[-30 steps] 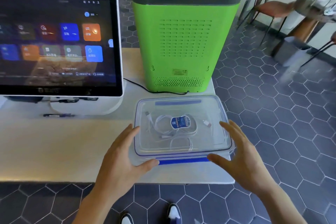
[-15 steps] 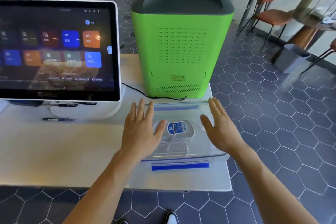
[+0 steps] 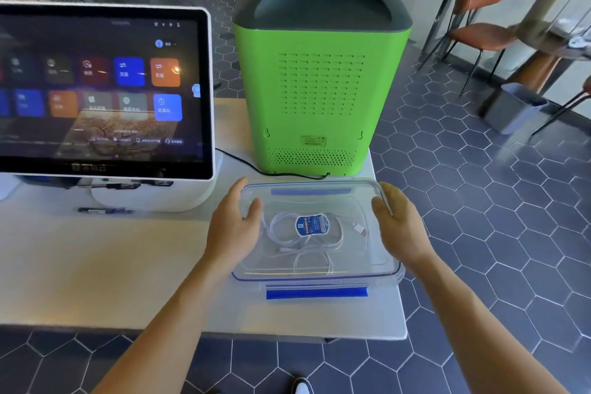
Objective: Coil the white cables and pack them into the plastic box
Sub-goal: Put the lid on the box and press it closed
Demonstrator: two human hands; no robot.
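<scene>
The clear plastic box sits at the table's near right corner with its blue-rimmed lid on top. Through the lid I see the white cables coiled inside, under a blue label. A blue clip flap sticks out along the near side. My left hand grips the lid's left edge with the thumb on top. My right hand grips the right edge the same way.
A green machine stands right behind the box, and its black cord trails left. A large touchscreen terminal fills the table's left, with a pen in front of it. The table edge lies just right of the box. Chairs stand far right.
My hands went from the box's near corners to lying flat over the lid, then spread out to its left and right edges. The box stayed in place.
</scene>
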